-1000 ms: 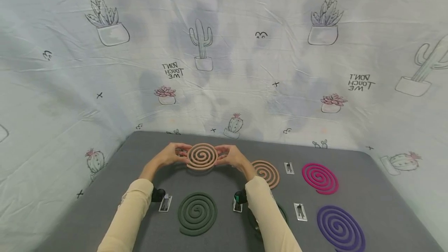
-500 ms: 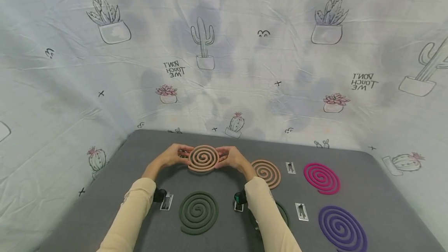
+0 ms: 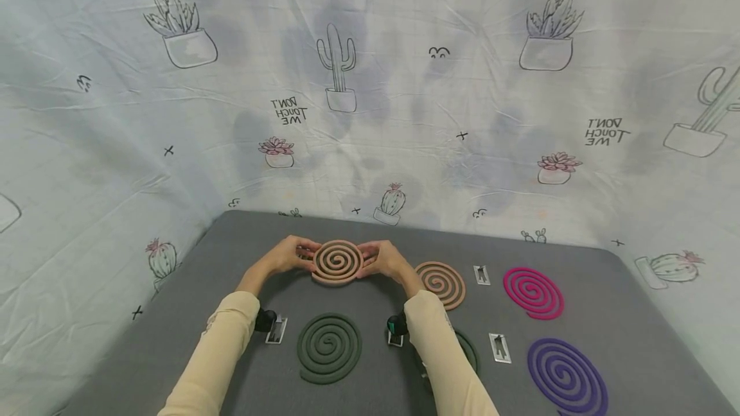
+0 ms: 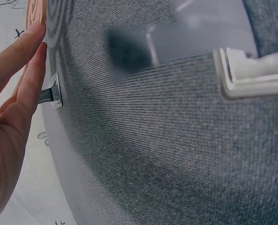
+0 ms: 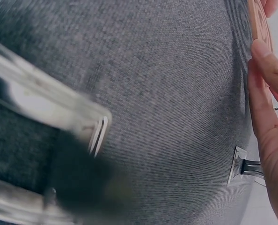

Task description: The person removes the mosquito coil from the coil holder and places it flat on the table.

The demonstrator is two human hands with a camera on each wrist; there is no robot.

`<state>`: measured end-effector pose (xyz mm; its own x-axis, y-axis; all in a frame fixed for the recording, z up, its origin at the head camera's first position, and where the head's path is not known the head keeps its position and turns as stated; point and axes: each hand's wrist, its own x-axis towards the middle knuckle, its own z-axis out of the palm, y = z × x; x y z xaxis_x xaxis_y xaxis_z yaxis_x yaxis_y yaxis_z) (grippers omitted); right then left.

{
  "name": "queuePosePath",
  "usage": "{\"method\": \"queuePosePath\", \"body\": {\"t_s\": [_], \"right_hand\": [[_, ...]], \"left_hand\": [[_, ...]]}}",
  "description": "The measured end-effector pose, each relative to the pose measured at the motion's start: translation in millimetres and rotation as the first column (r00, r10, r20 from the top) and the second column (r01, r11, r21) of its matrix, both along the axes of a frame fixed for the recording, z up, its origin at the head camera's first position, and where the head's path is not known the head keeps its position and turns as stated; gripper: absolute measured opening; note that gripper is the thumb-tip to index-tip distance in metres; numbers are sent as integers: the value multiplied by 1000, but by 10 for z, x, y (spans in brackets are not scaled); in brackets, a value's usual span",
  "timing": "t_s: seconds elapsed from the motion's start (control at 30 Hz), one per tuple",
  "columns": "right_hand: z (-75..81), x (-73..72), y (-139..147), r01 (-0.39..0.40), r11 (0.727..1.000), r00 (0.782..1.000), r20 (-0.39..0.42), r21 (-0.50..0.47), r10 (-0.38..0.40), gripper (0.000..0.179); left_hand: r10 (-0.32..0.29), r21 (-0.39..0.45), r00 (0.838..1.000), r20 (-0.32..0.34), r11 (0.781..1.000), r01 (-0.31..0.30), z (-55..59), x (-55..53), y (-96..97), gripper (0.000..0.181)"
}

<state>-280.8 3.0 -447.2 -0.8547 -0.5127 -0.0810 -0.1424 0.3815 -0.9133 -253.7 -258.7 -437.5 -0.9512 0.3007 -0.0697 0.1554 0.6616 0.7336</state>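
Both hands hold a tan mosquito coil (image 3: pixel 338 262) by its opposite edges, close over the far part of the grey table. At its left edge the left hand (image 3: pixel 291 254) pinches it between thumb and fingers. The right hand (image 3: pixel 384 257) pinches the right edge the same way. In the left wrist view the coil (image 4: pixel 36 11) shows edge-on above the dark cloth, the thumb tip on its near face. The right wrist view shows the coil (image 5: pixel 258 21) edge-on too, with a shadow on the cloth beside it.
A second tan coil (image 3: pixel 448 284) lies right of the hands, partly behind the right wrist. Green (image 3: pixel 329 348), pink (image 3: pixel 533 293) and purple (image 3: pixel 567 376) coils lie on the grey table (image 3: pixel 248 364). Several small metal stands sit among them, one metal stand (image 3: pixel 500 348) at right. Patterned cloth (image 3: pixel 370 82) hangs behind.
The head view has shifted slightly. Both hands keep their grip on the tan coil, which stays almost in the same place over the table.
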Motion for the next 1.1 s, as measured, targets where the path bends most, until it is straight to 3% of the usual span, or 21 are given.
{"method": "queuePosePath", "body": {"t_s": [0.43, 0.77, 1.1], "right_hand": [[17, -19, -11, 47, 999, 994, 95, 23, -49, 59], [41, 21, 20, 14, 999, 998, 62, 32, -16, 59], [55, 31, 39, 48, 996, 998, 39, 79, -51, 59]], "left_hand": [[-10, -47, 1000, 0, 999, 10, -14, -10, 63, 50], [-36, -19, 999, 19, 999, 36, -35, -1, 39, 53], [-47, -1, 999, 9, 999, 47, -17, 7, 51, 53]]}}
